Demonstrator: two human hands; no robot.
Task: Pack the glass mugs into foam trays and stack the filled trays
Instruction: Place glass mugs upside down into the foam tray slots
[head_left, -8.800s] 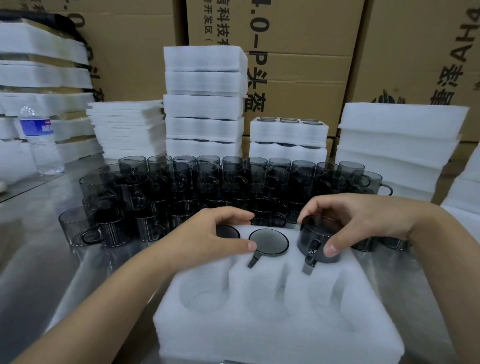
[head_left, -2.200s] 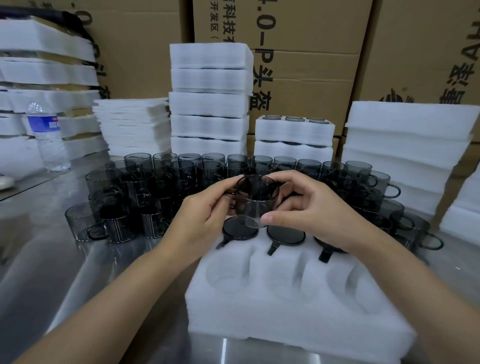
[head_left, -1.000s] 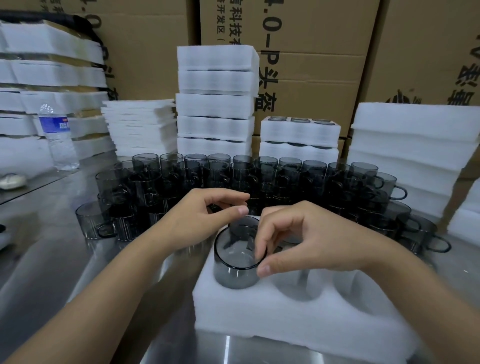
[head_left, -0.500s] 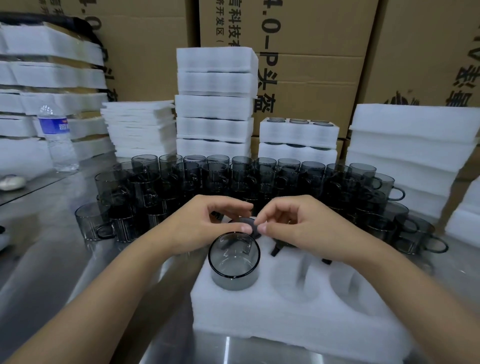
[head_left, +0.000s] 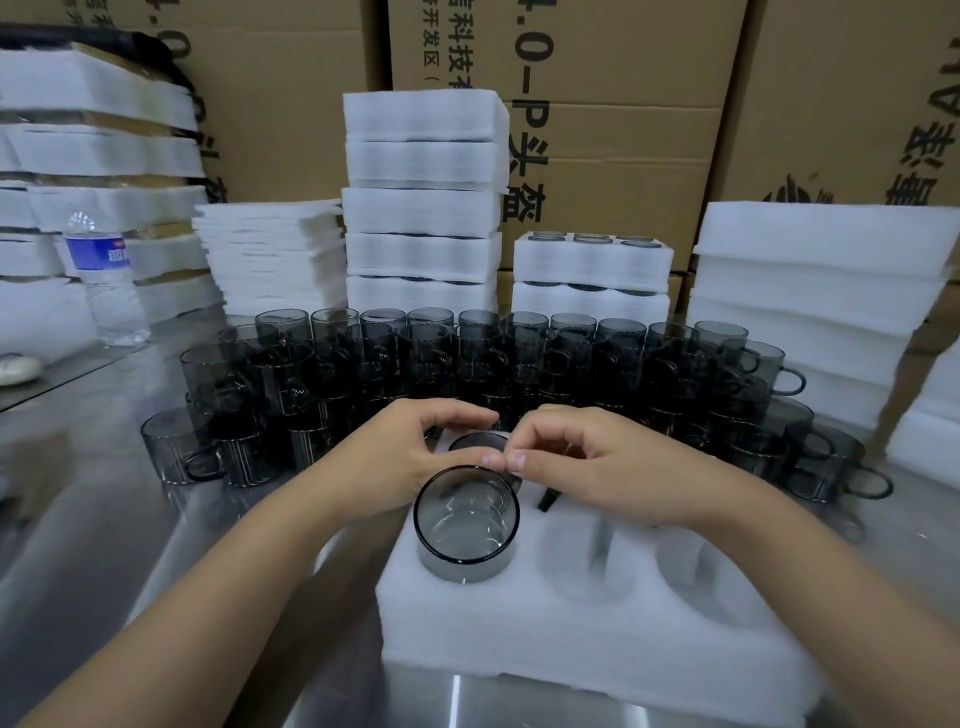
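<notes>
In the foam tray's (head_left: 597, 639) near-left pocket, smoky glass mug (head_left: 466, 522) upright, partly seated. Left hand (head_left: 400, 457) and right hand (head_left: 597, 462): fingers pinched at its far rim. Loose mugs (head_left: 467, 358) crowd the tabletop (head_left: 93, 530) beyond.

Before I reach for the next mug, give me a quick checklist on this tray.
1. Front-left mug upright in its pocket: ok.
2. Pushed fully down: not ok, it stands proud of the foam tray.
3. Left hand and right hand free: not ok, fingers pinch its far rim.
4. Empty front pockets: ok, two remain.
5. Back row seated: cannot tell, hands cover most of it.
6. Loose mugs within reach: ok.
</notes>
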